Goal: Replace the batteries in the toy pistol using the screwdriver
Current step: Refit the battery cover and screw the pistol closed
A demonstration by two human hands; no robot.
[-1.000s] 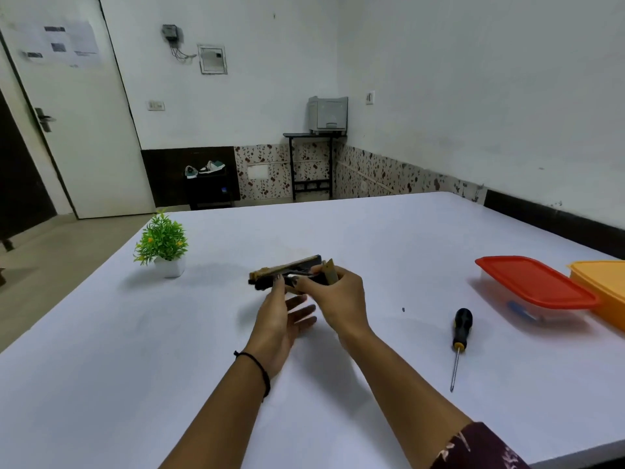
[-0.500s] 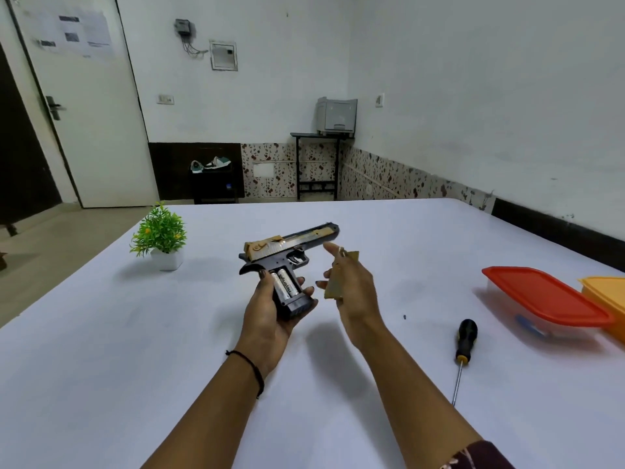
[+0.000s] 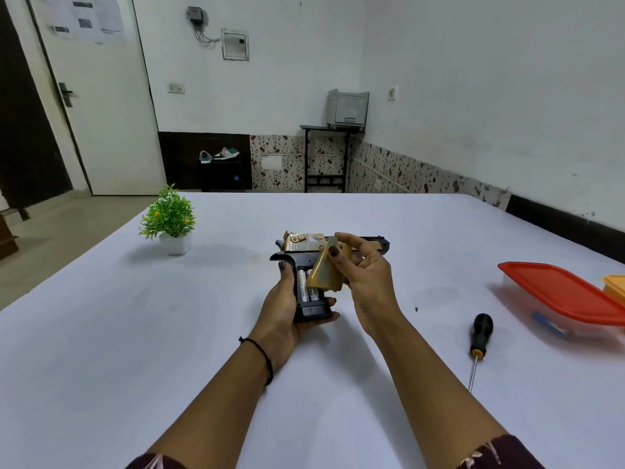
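Note:
A black and gold toy pistol [image 3: 299, 247] is held above the white table [image 3: 101, 333], barrel pointing right. My left hand [image 3: 282, 309] grips its handle from below. The battery bay in the grip is uncovered and two batteries [image 3: 309, 289] show inside. My right hand [image 3: 367, 277] pinches the gold battery cover [image 3: 326, 274] just over the open bay, tilted against it. A screwdriver [image 3: 480, 336] with a black handle and orange collar lies on the table to the right, apart from both hands. A tiny dark speck, maybe a screw [image 3: 416, 309], lies near it.
A small potted green plant [image 3: 169, 220] stands at the table's left. A clear box with a red lid [image 3: 561, 294] and an orange-lidded box [image 3: 614, 287] sit at the right edge. Beyond the table are a door, shoes and a printer on a stand.
The pistol was lifted off the table and turned so its open grip faces me. The right hand brought the gold cover from beside the grip to over the battery bay.

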